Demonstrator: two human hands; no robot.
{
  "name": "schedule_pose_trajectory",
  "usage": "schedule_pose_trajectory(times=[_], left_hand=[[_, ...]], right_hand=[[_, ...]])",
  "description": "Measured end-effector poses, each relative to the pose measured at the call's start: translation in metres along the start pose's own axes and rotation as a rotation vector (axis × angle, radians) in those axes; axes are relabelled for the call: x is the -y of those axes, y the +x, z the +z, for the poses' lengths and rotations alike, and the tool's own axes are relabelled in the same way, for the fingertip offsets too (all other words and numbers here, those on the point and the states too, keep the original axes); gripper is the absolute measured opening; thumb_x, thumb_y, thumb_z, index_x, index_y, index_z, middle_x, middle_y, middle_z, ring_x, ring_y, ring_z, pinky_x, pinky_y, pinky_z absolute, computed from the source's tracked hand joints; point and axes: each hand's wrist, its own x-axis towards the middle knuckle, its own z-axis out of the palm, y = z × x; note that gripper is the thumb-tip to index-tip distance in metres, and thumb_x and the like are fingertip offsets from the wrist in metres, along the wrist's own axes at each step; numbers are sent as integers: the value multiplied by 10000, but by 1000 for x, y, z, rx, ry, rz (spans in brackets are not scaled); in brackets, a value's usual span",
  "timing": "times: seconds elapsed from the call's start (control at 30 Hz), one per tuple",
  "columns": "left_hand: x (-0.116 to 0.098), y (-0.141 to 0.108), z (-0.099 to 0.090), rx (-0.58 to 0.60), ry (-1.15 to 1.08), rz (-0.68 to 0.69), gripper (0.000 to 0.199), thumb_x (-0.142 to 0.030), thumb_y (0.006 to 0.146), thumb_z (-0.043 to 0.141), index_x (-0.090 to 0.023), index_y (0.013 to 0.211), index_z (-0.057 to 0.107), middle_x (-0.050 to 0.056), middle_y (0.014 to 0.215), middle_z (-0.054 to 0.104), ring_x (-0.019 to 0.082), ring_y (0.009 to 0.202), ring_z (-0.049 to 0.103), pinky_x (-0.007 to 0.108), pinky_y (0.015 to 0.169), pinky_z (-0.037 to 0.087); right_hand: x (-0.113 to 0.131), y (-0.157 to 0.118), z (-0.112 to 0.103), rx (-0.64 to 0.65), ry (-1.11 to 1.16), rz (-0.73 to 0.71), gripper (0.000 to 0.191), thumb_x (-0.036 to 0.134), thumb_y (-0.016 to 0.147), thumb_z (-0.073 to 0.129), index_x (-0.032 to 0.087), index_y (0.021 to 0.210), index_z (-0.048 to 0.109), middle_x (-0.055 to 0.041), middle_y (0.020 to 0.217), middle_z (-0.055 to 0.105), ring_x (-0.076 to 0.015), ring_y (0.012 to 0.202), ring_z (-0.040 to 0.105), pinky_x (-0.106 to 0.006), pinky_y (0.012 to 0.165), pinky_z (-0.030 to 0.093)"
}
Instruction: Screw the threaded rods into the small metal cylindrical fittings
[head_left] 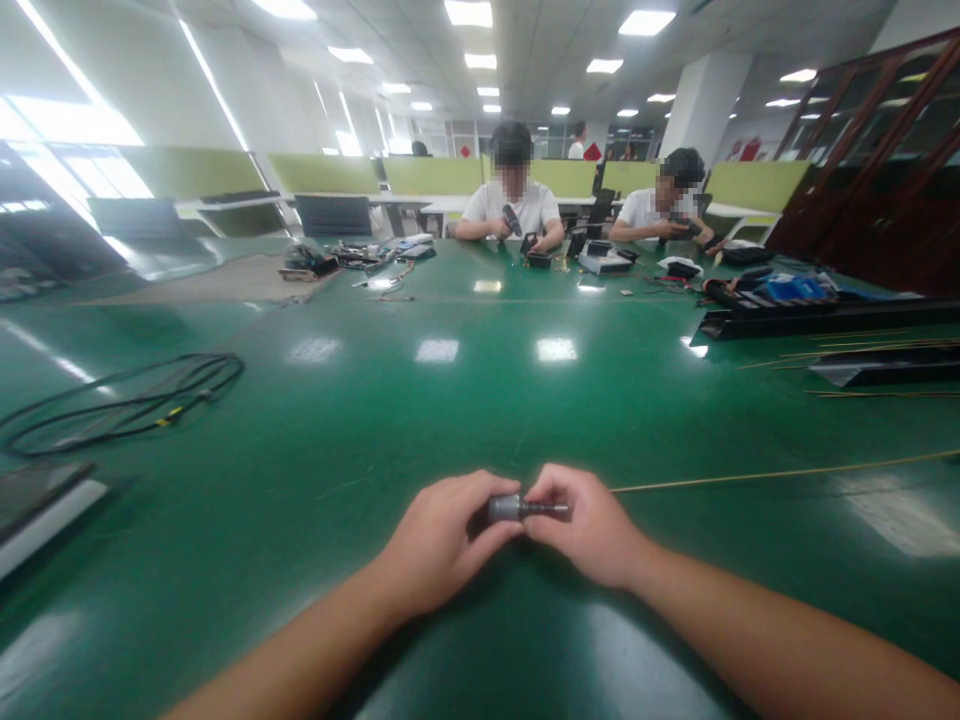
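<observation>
No text legible. My L hand & R hand were clamped on opp. ends of grey metal part; thin rod lay nr R hand.

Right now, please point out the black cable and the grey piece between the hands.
Black cable (169, 416): head view, on its yellow tag.
Grey piece (504, 508): head view, on its wide end.
</observation>
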Motion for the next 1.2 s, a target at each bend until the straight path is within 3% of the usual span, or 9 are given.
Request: schedule_pose_trajectory(times=[0.9,1.2], left_hand=[[1,-2,3,14,8,-31,267,-424,927,600,-311,1169,597,-20,1075,699,186,947,647,325,835,471],[-1,-1,4,-14,25,-15,260,-403,919,615,-307,1161,601,-13,1065,703,199,916,640,332,813,461]], right_hand=[[3,-2,-1,-7,29,-30,93,154,738,666,177,758,578,16,728,613,-142,683,575,-247,634,444],[5,-2,-1,-8,102,49,138,242,764,708,167,751,592,-14,663,679,-159,606,646,-276,616,499]])
